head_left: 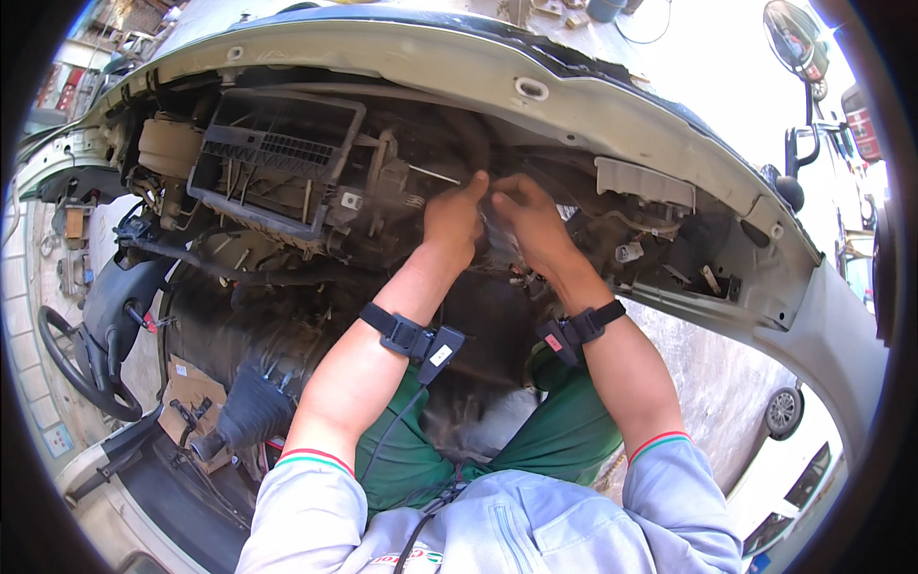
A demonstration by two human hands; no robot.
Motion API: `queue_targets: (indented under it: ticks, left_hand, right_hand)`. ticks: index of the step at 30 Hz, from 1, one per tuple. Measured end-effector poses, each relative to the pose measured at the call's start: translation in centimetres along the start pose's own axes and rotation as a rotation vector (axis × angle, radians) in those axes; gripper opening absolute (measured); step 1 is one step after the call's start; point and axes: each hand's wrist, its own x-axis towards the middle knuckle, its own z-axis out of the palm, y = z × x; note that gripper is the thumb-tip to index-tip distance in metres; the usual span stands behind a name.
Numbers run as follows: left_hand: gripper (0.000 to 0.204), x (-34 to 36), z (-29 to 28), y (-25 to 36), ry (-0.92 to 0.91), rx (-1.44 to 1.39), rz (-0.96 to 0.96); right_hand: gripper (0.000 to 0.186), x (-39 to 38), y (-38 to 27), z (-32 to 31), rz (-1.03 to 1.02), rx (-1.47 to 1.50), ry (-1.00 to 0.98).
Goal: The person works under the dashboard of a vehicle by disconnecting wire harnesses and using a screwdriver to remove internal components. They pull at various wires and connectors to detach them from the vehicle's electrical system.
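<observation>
Surrounding both hands are many parts of an opened vehicle front, and they leave only a narrow place around the grip. Above the hands, a pale metal panel point(612, 91) passes like a long arch. Just left of the grip stands a group of dark parts, and further left a black plastic frame point(352, 129) with a grille inside it. Beyond this frame, on the same side, is a cream tank point(172, 145). Directly behind the fingers goes a dark pipe point(470, 134), partly in shadow. To the right of the grip, well apart, hangs a pale box point(645, 182), and some loose wires are below it. Lower left of the hands are a thick black cable point(253, 276), a gear lever point(253, 411) and, farthest away, a steering wheel point(55, 364).

A thin metal rod point(432, 174) lies just to the left of the left hand point(453, 215), almost level, and its right end reaches the fingers there. This hand is curled, with the thumb upward; I cannot tell if it holds the rod, because the fingers hide this. The right hand point(532, 218) is just beside it, with the fingers bent and the thumb near to them; whether something small is between them, I cannot tell.
</observation>
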Motion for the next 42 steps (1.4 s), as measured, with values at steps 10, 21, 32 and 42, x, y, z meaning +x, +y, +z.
queue_targets:
  ticks: [10, 21, 32, 42]
  left_hand:
    - [0.024, -0.1, 0.0, 0.1, 0.031, -0.02, 0.004]
    - [0.023, 0.2, 0.0, -0.2, 0.016, -0.047, -0.01]
    - [0.026, -0.4, 0.2, 0.0, 0.004, -0.059, 0.02]
    - [0.028, -0.4, 0.1, 0.0, -0.009, -0.105, -0.007]
  right_hand:
    - [0.023, 0.3, -0.3, -0.3, 0.245, 0.149, -0.033]
    - [0.019, 0.9, -0.4, -1.4, 0.422, 0.274, -0.085]
    - [0.022, 0.0, -0.7, 0.3, -0.099, -0.08, 0.064]
    - [0.022, 0.3, -0.1, 0.4, 0.048, 0.034, 0.074]
